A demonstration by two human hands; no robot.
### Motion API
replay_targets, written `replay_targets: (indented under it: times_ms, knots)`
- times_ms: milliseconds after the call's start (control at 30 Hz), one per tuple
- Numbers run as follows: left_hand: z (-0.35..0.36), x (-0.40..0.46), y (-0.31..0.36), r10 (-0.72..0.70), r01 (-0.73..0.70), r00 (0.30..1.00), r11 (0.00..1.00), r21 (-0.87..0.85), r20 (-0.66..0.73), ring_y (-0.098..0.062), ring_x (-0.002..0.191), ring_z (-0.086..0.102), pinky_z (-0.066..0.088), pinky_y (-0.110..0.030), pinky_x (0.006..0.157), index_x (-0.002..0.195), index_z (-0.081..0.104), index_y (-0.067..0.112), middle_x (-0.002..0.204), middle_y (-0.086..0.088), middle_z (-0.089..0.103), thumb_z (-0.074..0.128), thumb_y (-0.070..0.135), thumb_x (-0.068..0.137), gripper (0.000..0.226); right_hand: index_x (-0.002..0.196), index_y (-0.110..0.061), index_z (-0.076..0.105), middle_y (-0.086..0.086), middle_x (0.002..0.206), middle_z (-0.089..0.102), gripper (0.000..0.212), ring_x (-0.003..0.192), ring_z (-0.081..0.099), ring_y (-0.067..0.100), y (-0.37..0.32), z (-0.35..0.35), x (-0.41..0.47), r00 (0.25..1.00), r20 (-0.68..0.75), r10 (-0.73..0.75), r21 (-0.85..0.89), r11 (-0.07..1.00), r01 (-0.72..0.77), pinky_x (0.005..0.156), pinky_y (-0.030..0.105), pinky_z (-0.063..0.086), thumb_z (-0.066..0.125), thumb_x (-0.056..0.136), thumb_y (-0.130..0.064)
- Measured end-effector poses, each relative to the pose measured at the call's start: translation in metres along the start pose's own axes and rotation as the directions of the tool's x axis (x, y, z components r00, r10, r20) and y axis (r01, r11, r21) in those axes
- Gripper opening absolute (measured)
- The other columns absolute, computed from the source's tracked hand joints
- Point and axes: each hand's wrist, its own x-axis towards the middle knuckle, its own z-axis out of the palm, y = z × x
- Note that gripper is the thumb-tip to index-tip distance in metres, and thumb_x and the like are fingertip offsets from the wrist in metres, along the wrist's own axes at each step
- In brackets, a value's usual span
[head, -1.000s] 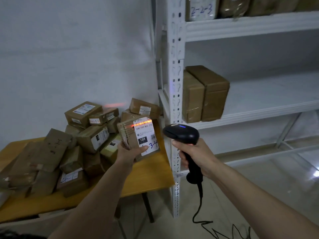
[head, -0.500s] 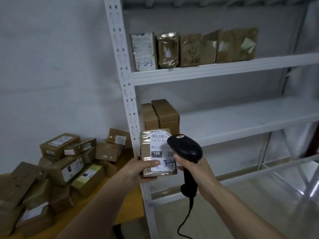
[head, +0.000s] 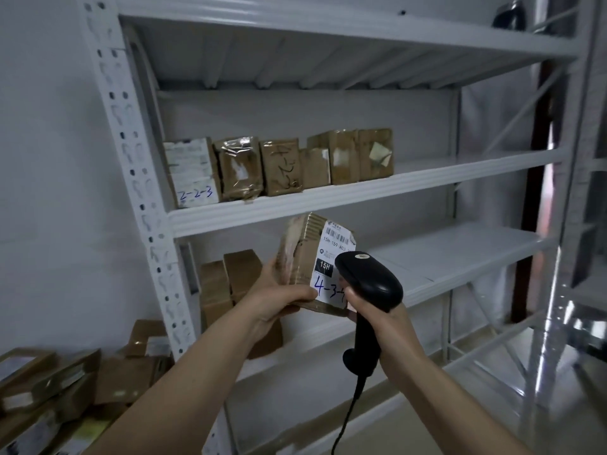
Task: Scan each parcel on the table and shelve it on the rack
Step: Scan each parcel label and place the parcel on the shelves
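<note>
Holding the parcel (head: 300, 257) in the left hand (head: 279, 298) while the right hand (head: 377, 310) grips the scanner (head: 369, 280), the box could slip and fall before reaching the rack (head: 328, 198).

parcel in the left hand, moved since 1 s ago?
Yes. The parcel went from over the table, left of the rack post, up and right to the rack's shelves.

Single head-worn wide-angle view, close in, facing forward and slightly upward at the white rack (head: 210, 221), both forearms entering from the bottom edge, parcel pile (head: 65, 389) cropped at lower left.
</note>
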Motion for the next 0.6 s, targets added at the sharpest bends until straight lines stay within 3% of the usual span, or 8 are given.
replay_targets:
  times_ms: [67, 200, 333, 467, 600]
  knots:
    - [0.007, 0.015, 0.011, 0.046, -0.047, 0.998, 0.998, 0.034, 0.032, -0.021, 0.098, 0.068, 0.059, -0.036, 0.083, 0.135, 0.035, 0.03, 0.11, -0.002, 0.065, 0.084, 0.003, 0.066, 0.089, 0.093, -0.05, 0.073, -0.007, 0.103, 0.075, 0.029, 0.103, 0.068, 0.013, -0.01, -0.003, 0.011, 0.999, -0.023, -0.036, -0.015, 0.999, 0.035, 0.102, 0.048, 0.048, 0.08, 0.067, -0.038]
    - [0.021, 0.041, 0.032, 0.112, -0.112, 0.994, 0.989, 0.095, 0.01, -0.02, 0.109, 0.058, 0.052, -0.038, 0.096, 0.15, 0.015, 0.034, 0.118, 0.003, 0.049, 0.089, 0.021, 0.062, 0.116, 0.09, -0.047, 0.075, -0.003, 0.103, 0.076, 0.029, 0.102, 0.07, 0.016, -0.03, -0.008, 0.036, 0.99, -0.053, -0.127, -0.011, 0.992, 0.127, 0.102, 0.05, 0.048, 0.08, 0.063, -0.037]
    - [0.033, 0.058, 0.048, 0.232, -0.225, 0.972, 0.967, 0.122, -0.045, 0.0, 0.09, 0.049, 0.04, -0.015, 0.069, 0.146, 0.014, 0.034, 0.102, 0.015, 0.047, 0.087, 0.029, 0.066, 0.109, 0.092, -0.044, 0.075, 0.0, 0.105, 0.075, 0.028, 0.106, 0.068, 0.021, -0.04, -0.008, 0.055, 0.979, -0.059, -0.193, -0.021, 0.981, 0.192, 0.103, 0.052, 0.047, 0.079, 0.065, -0.036]
    - [0.048, 0.068, 0.049, 0.317, -0.313, 0.945, 0.948, 0.048, -0.087, -0.016, 0.11, 0.053, 0.044, -0.021, 0.077, 0.143, 0.014, 0.037, 0.126, 0.002, 0.047, 0.086, 0.031, 0.066, 0.106, 0.092, -0.042, 0.077, 0.001, 0.107, 0.075, 0.027, 0.105, 0.069, 0.019, -0.042, -0.006, 0.064, 0.971, -0.065, -0.23, 0.022, 0.972, 0.232, 0.102, 0.048, 0.047, 0.079, 0.067, -0.031]
    - [0.064, 0.077, 0.056, 0.375, -0.376, 0.914, 0.926, 0.026, -0.157, -0.015, 0.114, 0.052, 0.041, -0.024, 0.085, 0.145, 0.015, 0.032, 0.131, 0.0, 0.051, 0.087, 0.032, 0.065, 0.108, 0.098, -0.03, 0.075, 0.003, 0.106, 0.075, 0.029, 0.104, 0.07, 0.019, -0.044, -0.009, 0.074, 0.966, -0.131, -0.223, 0.06, 0.971, 0.232, 0.102, 0.048, 0.048, 0.077, 0.07, -0.024]
